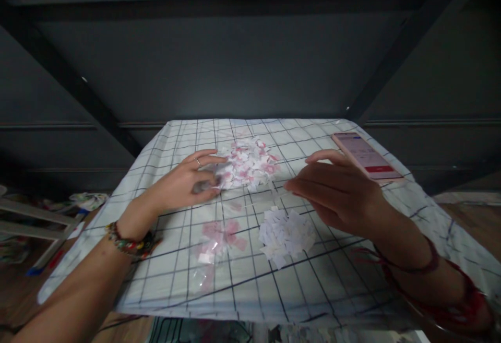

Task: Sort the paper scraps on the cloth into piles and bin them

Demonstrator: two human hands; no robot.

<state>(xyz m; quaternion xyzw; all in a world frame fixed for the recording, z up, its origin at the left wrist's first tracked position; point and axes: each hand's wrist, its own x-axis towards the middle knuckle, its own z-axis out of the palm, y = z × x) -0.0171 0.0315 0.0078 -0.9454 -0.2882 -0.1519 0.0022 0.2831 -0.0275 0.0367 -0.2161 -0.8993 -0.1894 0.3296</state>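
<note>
A mixed pile of small white and pink paper scraps [250,164] lies in the middle of the table. At its left edge rests my left hand [198,176], fingers apart and touching the scraps. My right hand [332,186] hovers right of that pile with thumb and fingers pinched together. Whether a scrap is between the fingertips I cannot make out. Below and left of it sits a separate pile of white paper scraps [287,236]. Some pink scraps and clear plastic pieces [223,236] lie nearer the front, left of the white pile.
A white tablecloth with dark grid lines [164,270] covers the table. A phone [366,155] with a lit screen lies at the right. Dark panels [235,66] rise behind the table's far edge. A pale chair frame [39,220] stands at the left.
</note>
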